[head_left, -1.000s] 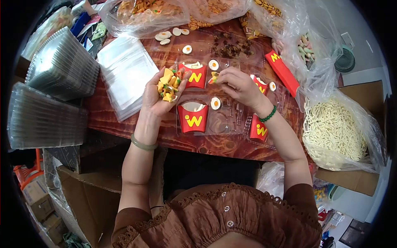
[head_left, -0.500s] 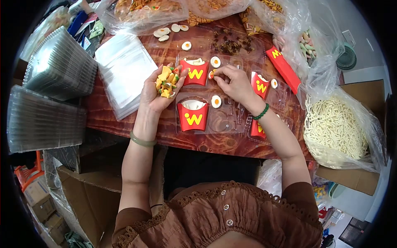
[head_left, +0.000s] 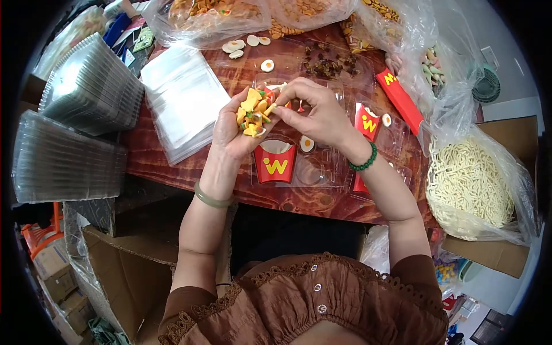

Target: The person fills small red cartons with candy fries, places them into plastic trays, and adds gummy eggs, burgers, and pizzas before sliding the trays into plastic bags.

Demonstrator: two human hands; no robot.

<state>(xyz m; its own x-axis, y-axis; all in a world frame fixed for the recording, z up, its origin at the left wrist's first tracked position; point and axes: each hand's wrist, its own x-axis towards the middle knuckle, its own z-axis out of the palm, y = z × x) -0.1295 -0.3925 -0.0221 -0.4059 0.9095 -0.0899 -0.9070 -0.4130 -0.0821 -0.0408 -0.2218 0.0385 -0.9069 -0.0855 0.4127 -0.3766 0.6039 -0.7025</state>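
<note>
My left hand (head_left: 234, 129), palm up, cups a heap of small yellow, green and red pieces (head_left: 253, 114). Over its fingertips, my right hand (head_left: 322, 112) pinches one yellow piece from the heap. A red carton with a yellow logo (head_left: 275, 163) lies in a clear plastic tray below the hands, with a fried-egg piece (head_left: 307, 144) beside it. Another carton is mostly hidden behind my hands. To the right is a red carton with white sticks (head_left: 366, 122), and an egg piece (head_left: 386, 120) is next to it.
Stacked clear trays (head_left: 92, 86) stand at the left beside flat plastic bags (head_left: 183, 103). Bags of orange pieces (head_left: 210, 20) line the back. A long red packet (head_left: 401, 102) and a bag of cream strands (head_left: 471, 184) are at the right. Dark pieces (head_left: 330, 60) lie at the back.
My right hand has moved left from the tray to the heap and now pinches a yellow piece. The view has shifted slightly, so the table's contents appear a little further right.
</note>
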